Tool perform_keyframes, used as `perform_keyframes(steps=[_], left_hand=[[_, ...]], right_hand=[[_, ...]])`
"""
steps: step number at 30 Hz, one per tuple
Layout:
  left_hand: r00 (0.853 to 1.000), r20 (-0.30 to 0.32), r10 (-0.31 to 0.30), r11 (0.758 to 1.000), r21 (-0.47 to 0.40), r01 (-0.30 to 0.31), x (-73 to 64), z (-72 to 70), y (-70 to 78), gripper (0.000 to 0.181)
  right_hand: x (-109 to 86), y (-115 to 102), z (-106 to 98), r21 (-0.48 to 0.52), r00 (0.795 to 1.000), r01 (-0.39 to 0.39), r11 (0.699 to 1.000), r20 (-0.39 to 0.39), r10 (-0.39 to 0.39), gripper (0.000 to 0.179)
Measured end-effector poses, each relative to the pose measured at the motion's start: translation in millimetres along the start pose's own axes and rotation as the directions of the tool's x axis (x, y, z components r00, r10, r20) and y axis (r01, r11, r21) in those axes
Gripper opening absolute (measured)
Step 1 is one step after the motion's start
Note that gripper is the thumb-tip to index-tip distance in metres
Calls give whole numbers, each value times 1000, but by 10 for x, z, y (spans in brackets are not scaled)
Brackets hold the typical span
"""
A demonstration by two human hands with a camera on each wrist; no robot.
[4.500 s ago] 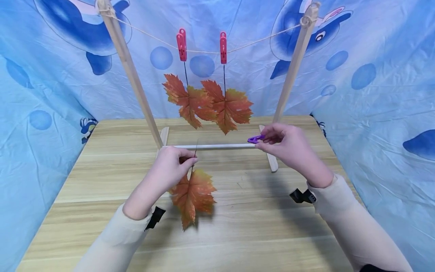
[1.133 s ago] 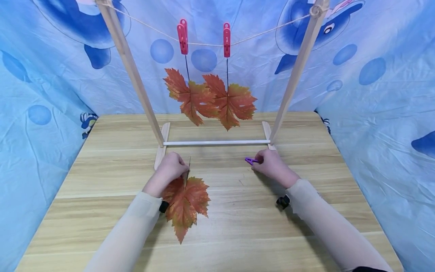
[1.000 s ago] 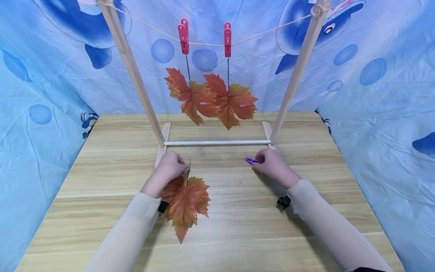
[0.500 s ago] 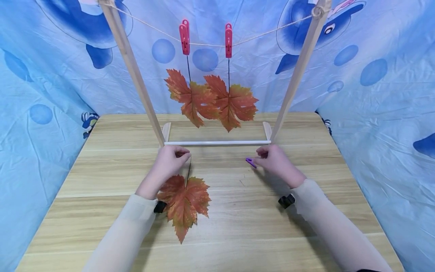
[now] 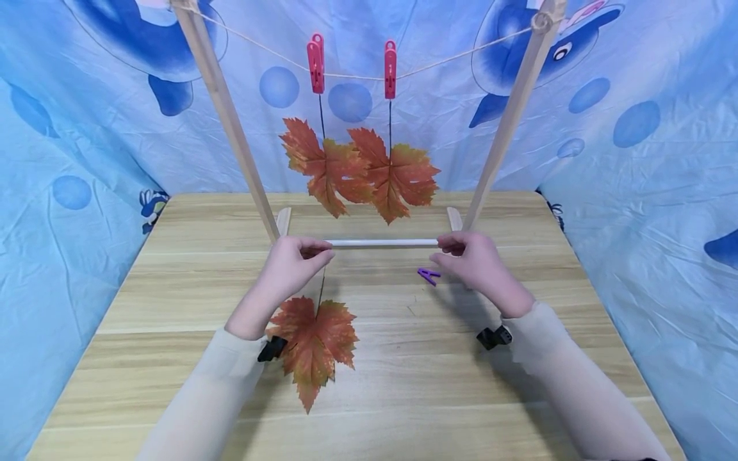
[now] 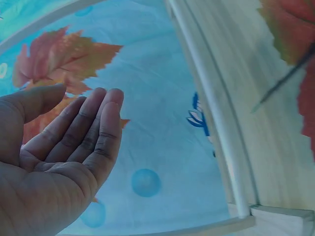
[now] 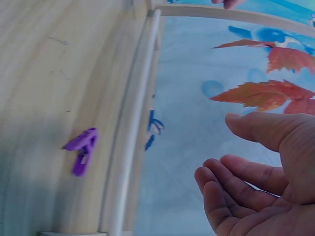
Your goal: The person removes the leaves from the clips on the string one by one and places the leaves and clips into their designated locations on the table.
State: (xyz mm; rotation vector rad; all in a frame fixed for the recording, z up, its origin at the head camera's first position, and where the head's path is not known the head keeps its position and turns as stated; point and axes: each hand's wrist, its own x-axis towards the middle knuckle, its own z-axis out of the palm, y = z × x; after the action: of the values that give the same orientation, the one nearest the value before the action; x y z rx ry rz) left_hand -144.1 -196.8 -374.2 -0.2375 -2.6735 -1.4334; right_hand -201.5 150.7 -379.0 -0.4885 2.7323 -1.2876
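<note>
An orange-red artificial maple leaf [image 5: 316, 339] lies on the wooden table with its dark stem pointing away from me. Just above that stem hovers my left hand [image 5: 288, 266], fingers relaxed and nothing in them; the left wrist view shows its bare palm. A purple clothespin [image 5: 428, 276] lies on the table at the right. Close over it is my right hand [image 5: 475, 266], loosely curved and holding nothing. Two pink clothespins [image 5: 316, 64] on the string [image 5: 354, 77] each grip the stem of a hanging leaf [image 5: 394, 176].
A wooden frame stands at the back, with a left post [image 5: 230, 125], a right post [image 5: 513, 121] and a white crossbar [image 5: 380, 242] low between them. Blue patterned cloth [image 5: 651, 192] surrounds the table [image 5: 461, 403] on the back and sides.
Both hands came down; the left let go of the leaf and the right let go of the purple clothespin on the table. Since then both hands have risen slightly away from them.
</note>
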Motion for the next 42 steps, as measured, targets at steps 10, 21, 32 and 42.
perform_keyframes(steps=[10,21,32,42], left_hand=[[999,-49,24,994,-101,-29,-4,-27,246,20],[992,-94,79,985,-147,-93,26,-52,493,20],[984,-130,123,968,-204,-147,103,-67,751,19],[979,-138,153,962,-207,-180,195,-72,918,23]], right_hand=[[-64,-288,-183,52,996,80,995,-47,-78,34],[-66,-656,-421,65,988,130,989,-89,-124,36],[-47,-898,-568,60,965,234,970,-135,-224,30],[0,-1155,-694,61,948,282,957,-167,-269,30]])
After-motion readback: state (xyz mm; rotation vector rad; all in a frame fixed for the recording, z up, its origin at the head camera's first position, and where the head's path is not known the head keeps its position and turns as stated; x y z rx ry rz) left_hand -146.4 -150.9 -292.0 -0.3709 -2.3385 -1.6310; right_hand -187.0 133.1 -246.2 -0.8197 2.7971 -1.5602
